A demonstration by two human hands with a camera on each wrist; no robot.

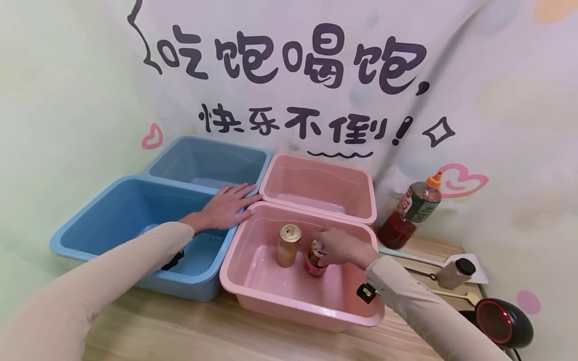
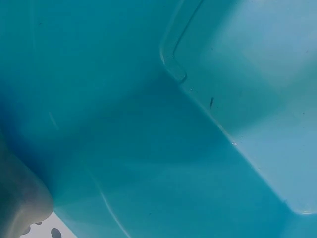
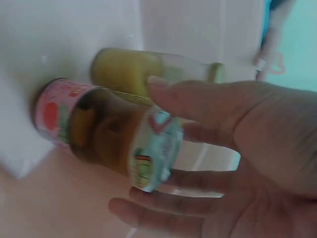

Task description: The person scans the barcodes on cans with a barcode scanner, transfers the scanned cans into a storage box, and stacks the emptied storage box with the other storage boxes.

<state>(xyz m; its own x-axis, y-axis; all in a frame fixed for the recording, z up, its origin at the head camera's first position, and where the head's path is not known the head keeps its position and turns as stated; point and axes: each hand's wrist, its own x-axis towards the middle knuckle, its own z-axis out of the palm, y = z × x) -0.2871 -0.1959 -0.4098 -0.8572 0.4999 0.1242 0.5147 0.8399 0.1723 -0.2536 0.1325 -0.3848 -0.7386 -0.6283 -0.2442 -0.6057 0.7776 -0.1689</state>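
Note:
A glass jar (image 3: 109,124) with brown contents, a pink label and a patterned lid stands in the front pink tub (image 1: 266,296). My right hand (image 1: 340,246) reaches in from the right and grips it near the top. In the right wrist view, the thumb lies along one side of the lid and the fingers along the other. Beside it stands a second jar (image 1: 288,245) with a gold lid and yellow contents. My left hand (image 1: 226,206) rests with spread fingers on the rims where the tubs meet. The left wrist view shows mostly the blue tub's inside (image 2: 124,144).
A front blue tub (image 1: 95,220), a back blue tub (image 1: 217,160) and a back pink tub (image 1: 316,180) adjoin. To the right stand a red sauce bottle (image 1: 406,210), a spatula (image 1: 467,265), a small black-capped jar (image 1: 456,273) and a black object with a red ring (image 1: 506,321).

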